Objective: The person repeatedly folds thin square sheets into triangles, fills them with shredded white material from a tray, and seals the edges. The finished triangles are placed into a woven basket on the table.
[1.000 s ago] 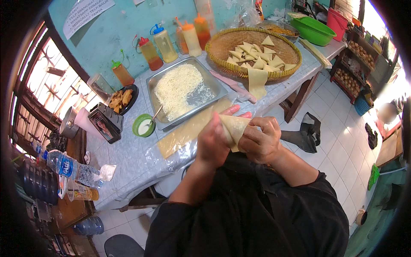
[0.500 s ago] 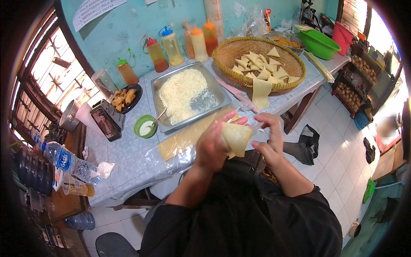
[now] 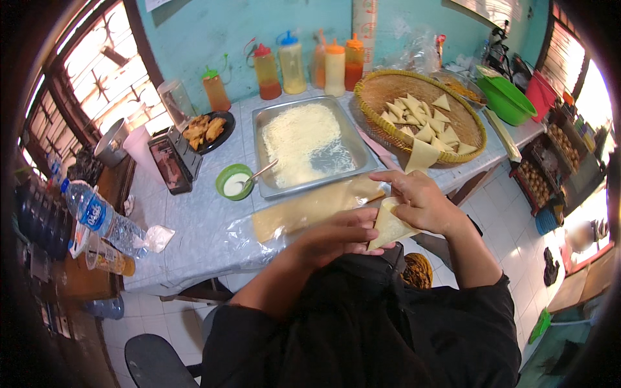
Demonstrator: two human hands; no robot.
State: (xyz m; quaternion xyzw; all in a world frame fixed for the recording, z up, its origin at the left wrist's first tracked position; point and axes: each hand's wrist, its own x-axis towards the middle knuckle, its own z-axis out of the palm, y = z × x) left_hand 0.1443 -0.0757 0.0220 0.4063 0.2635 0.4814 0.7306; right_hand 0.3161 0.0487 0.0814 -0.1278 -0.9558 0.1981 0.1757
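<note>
In front of my body, at the table's near edge, both hands hold a pale pastry triangle (image 3: 392, 226). My left hand (image 3: 339, 234) has its fingers closed around the triangle's left side and underside. From above, my right hand (image 3: 424, 202) grips the upper side with thumb and bent fingers. Just beyond them, a stack of pastry sheets (image 3: 304, 210) lies in clear plastic. Behind it stands a metal tray (image 3: 369, 160) of pale grated shreds (image 3: 299, 129). To its left, a green bowl (image 3: 224, 182) holds white paste and a spoon (image 3: 264, 168).
Many finished triangles (image 3: 424, 123) sit in a woven basket (image 3: 477, 116), with a pastry sheet (image 3: 422, 157) over its rim. A pink knife (image 3: 377, 147) lies beside the tray. Sauce bottles (image 3: 266, 72) line the wall; a phone (image 3: 171, 165) and water bottle (image 3: 97, 210) stand left.
The pastry has gone from a loose, open cone to a flatter triangle. My right hand has moved from beside it to on top of it. The whole view has shifted a little.
</note>
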